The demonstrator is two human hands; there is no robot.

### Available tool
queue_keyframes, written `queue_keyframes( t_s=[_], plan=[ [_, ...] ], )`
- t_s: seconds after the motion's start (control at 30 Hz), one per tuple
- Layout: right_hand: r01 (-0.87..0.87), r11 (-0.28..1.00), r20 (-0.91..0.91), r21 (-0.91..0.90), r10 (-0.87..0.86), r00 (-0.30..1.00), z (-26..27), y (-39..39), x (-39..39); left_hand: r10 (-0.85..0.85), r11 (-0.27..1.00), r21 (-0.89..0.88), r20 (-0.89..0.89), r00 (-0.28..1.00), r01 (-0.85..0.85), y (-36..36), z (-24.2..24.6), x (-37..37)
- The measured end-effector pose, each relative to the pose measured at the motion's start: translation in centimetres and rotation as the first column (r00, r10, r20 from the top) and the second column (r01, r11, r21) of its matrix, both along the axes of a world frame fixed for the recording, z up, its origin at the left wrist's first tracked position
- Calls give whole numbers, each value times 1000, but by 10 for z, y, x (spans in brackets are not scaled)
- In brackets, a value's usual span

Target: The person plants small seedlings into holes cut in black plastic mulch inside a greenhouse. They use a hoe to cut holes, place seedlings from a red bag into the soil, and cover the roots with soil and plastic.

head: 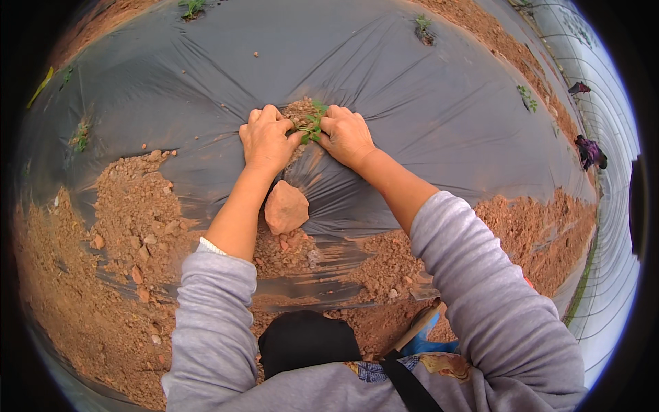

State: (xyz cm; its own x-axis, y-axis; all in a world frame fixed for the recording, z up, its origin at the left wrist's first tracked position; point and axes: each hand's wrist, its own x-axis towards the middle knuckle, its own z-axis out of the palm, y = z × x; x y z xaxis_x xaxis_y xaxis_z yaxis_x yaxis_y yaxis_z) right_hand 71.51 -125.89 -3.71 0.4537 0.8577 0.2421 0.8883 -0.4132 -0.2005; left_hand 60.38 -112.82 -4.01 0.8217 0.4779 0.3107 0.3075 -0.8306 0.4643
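Note:
A small green seedling [312, 127] stands in loose brown soil [298, 109] at an opening in the dark plastic mulch film [329, 56]. To its left, my left hand [267, 135] rests with curled fingers, its thumb close to the stem. On the other side, my right hand [346, 133] is bent, with thumb and fingertips at the leaves and soil. Whether either hand pinches the plant, the film or soil cannot be told, as the fingertips are partly hidden. Creases in the film spread out from around both hands.
A large reddish stone [286, 207] lies on the film below my hands. Heaped soil [139, 211] covers the near film edge. Other seedlings [423, 23] grow through the film. By my blue boot [430, 335] is a wooden handle [412, 332]. Two people [591, 152] are far right.

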Motion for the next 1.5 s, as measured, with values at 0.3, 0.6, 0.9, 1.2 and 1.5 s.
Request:
queue_keyframes(
  t_s=[0.3,0.6,0.9,1.2,1.5],
  plan=[
    [22,970,-63,-242,-38,997,15,5,-4,41,999,12,-110,993,-40,-4,0,4],
    [26,990,-285,-135,-64,956,53,-45,-17,-104,991,-97,-165,981,89,15,3,-5],
    [53,999,-303,-7,-52,952,50,-164,-65,-101,970,-196,220,970,146,37,25,-33],
    [61,993,-289,-98,-87,953,56,-195,-85,-293,954,-21,161,942,300,-26,43,-82],
    [-143,976,-28,-162,140,990,53,-72,-61,-306,946,-10,-355,883,324,-46,41,-52]
  ],
)
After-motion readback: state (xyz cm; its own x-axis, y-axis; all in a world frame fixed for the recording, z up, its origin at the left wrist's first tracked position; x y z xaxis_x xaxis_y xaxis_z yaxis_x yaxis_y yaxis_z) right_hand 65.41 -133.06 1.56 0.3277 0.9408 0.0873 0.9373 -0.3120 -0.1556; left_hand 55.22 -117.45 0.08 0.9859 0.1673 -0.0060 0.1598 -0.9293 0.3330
